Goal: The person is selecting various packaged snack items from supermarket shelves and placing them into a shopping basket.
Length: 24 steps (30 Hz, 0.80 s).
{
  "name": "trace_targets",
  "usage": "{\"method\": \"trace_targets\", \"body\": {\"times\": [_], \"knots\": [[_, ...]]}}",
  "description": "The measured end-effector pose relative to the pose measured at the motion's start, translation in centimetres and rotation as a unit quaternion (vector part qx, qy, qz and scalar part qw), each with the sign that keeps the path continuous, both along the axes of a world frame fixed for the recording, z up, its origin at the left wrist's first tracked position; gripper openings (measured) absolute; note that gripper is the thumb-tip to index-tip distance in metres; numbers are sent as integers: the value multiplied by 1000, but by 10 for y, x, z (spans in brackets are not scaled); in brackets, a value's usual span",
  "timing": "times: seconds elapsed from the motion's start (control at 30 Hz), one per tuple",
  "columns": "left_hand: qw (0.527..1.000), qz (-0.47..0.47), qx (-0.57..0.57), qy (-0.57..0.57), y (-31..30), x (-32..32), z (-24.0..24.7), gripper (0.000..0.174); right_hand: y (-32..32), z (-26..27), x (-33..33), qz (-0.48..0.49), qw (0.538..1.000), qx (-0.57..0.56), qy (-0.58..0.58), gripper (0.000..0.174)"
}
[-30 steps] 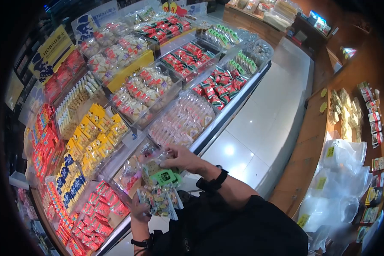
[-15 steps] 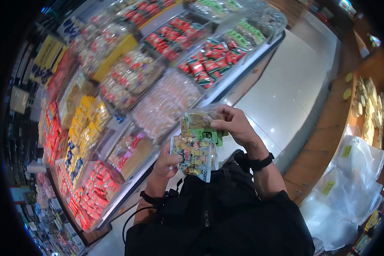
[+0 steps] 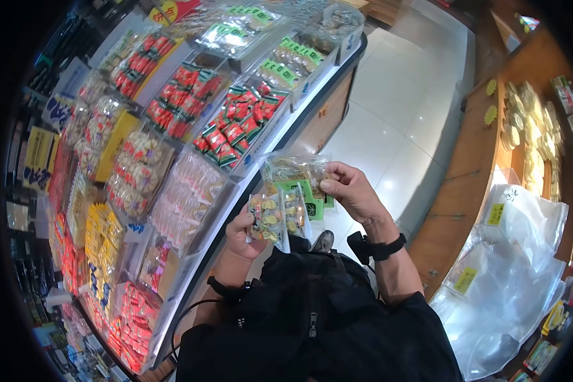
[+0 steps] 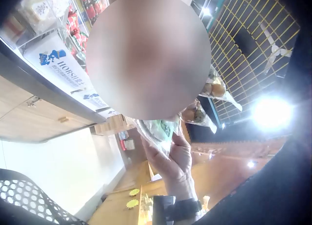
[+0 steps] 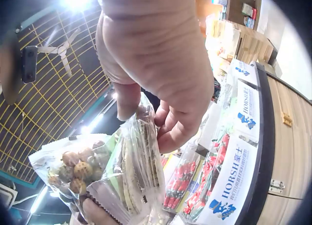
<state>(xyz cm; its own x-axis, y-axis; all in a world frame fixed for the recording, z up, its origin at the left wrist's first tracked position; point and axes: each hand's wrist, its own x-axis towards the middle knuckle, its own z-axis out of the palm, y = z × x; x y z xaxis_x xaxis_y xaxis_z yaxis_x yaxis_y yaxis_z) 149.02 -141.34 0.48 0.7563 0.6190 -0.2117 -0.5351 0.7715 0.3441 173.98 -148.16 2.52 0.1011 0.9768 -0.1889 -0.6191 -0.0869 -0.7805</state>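
Observation:
In the head view both hands are in front of the body, beside the counter's edge. My left hand (image 3: 239, 237) grips a printed clear packet of small round snacks (image 3: 267, 215), its thumb over the front. The right hand (image 3: 355, 192) pinches the upper corner of a clear bag with a green label (image 3: 309, 198), just behind the round-snack packet. From the right wrist, flat pieces show inside the green-labelled bag (image 5: 139, 161), and the packet of brown balls (image 5: 78, 172) overlaps it. A blurred disc hides most of the left hand in the left wrist view; the right hand (image 4: 174, 159) shows below it.
Left of me runs a sloped snack counter with clear bins of red-wrapped packets (image 3: 235, 127), pale wrapped packets (image 3: 191, 191) and yellow packets (image 3: 103, 235). A wooden shelf unit (image 3: 455, 216) with large clear bags (image 3: 509, 286) stands right. Tiled floor (image 3: 388, 134) lies between.
Both hands have come away from over the counter to in front of the body, still holding their packets. The head view has turned, so the counter sits farther left.

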Motion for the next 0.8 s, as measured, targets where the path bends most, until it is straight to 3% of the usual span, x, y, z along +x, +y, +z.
{"method": "trace_targets", "body": {"times": [0.33,0.53,0.6,0.77,0.8], "knots": [[998,-47,-15,-36,92,89,-9,47,63,-2,75,-103,994,-15,-41,19],[999,-28,-17,-13,160,118,9,44,135,13,103,-105,991,-13,-82,26],[1000,-19,-18,-8,176,123,15,44,158,8,105,-114,986,7,-122,21],[998,-25,53,17,197,124,14,64,197,15,108,-84,981,-4,-178,19],[999,-10,48,23,200,125,14,56,205,16,109,-71,980,-7,-185,19]]}}
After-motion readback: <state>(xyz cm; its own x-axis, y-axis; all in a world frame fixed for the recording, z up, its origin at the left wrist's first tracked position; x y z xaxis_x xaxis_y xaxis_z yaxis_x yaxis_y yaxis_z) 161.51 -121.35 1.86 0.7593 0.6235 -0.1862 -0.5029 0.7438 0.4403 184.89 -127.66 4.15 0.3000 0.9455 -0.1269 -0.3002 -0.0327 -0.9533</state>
